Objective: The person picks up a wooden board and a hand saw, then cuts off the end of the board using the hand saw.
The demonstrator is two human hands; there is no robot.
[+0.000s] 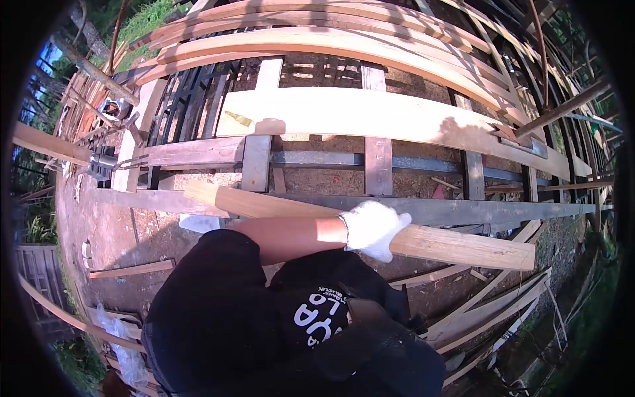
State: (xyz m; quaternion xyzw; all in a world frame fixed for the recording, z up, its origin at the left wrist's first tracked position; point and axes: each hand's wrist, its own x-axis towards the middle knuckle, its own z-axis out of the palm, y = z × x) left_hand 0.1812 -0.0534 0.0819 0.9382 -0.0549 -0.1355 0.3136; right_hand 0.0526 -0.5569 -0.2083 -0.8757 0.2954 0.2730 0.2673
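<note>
My left hand (372, 229), in a white glove, is closed around a long pale wooden plank (463, 248). The plank runs from the left middle of the view to the right and lies across in front of my chest. My bare forearm reaches over from the left, out of a black sleeve. My right hand does not show; my black shirt covers the lower middle of the view.
Behind the plank stands a timber frame (378, 159) of dark uprights and rails, with a wide pale board (370, 116) and curved laths (317, 40) across it. Loose planks (489, 311) lie on the dirt at the right. Metal tools (106, 162) sit at the frame's left end.
</note>
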